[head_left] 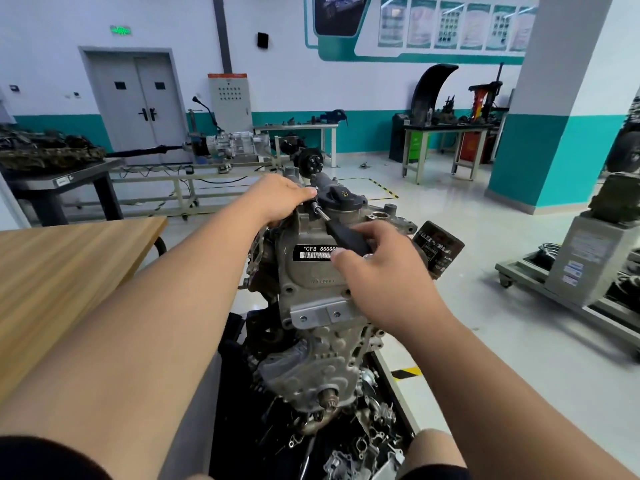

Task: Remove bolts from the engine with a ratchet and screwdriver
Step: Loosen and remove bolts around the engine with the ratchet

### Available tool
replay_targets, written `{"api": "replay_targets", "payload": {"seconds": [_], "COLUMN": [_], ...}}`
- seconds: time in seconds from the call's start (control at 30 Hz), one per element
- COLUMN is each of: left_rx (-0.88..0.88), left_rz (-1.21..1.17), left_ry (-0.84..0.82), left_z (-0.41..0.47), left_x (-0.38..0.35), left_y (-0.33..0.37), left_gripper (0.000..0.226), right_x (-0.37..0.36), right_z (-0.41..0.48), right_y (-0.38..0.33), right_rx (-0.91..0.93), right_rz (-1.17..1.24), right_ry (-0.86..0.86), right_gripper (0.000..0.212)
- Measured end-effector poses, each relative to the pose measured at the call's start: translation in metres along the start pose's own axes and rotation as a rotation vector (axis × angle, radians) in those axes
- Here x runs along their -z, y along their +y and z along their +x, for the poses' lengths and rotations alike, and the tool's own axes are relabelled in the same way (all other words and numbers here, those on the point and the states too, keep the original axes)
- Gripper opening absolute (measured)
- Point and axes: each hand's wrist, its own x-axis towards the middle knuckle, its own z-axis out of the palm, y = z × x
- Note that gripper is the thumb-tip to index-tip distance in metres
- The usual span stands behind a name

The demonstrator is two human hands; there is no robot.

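A grey engine [311,282] stands upright in front of me, with a black label reading CFB 6666 on its cover. My right hand [384,271] grips the black handle of a tool [346,237]. Its metal shaft points up and left to a bolt [316,208] near the top of the cover, beside the black oil filler cap [337,199]. My left hand [280,199] rests on the engine's top left edge, fingers curled over it close to the shaft's tip. Whether those fingers pinch the tip is hidden.
A wooden table [69,268] lies to my left. A black oil filter [440,247] sticks out on the engine's right. Loose metal parts fill a dark tray [346,452] under the engine. Another engine stand [588,271] is at right; workbenches line the far wall.
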Motion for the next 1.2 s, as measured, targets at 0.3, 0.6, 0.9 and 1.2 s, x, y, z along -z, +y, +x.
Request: {"api": "replay_targets", "payload": {"seconds": [0.3, 0.6, 0.9, 1.2], "left_rx": [-0.037, -0.012, -0.004, -0.042], "left_rz": [0.016, -0.023, 0.046, 0.004], "left_ry": [-0.005, 0.054, 0.076, 0.153], "left_z": [-0.006, -0.006, -0.008, -0.011], "left_x": [0.001, -0.004, -0.006, -0.014], "left_y": [0.003, 0.003, 0.004, 0.0], "left_gripper": [0.037, 0.042, 0.048, 0.035], "right_x": [-0.028, -0.015, -0.011, -0.044], "right_z": [-0.015, -0.016, -0.013, -0.019], "right_y": [-0.014, -0.004, -0.009, -0.003], "right_rx": [-0.575, -0.403, 0.294, -0.258], "right_rz": [1.431, 0.857, -0.821, 0.64], "right_ry": [-0.073, -0.159, 0.083, 0.056], "right_gripper": [0.015, 0.016, 0.032, 0.029]}}
